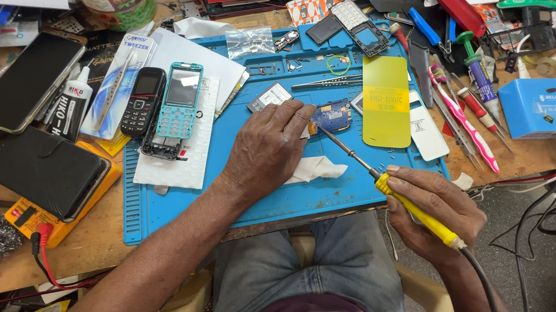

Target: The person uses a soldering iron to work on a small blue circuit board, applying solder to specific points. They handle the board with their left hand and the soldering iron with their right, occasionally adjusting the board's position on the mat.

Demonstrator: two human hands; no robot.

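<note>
Far to the left of the left hand [268, 146], two keypad phones [164, 103] lie set aside on the blue work mat [177, 205]. The left hand rests palm-down, fingers flat, pinning the small blue circuit board [331, 114] at its fingertips so it cannot shift. The right hand [435, 210], off the mat's near edge, is closed around a yellow-handled soldering iron [397, 194], tip angled up to the board. A yellow film sheet [386, 101] lies just beyond.

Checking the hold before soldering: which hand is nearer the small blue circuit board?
Left. The left hand rests against the small blue circuit board; the right hand grips the yellow-handled soldering iron below it.
</note>
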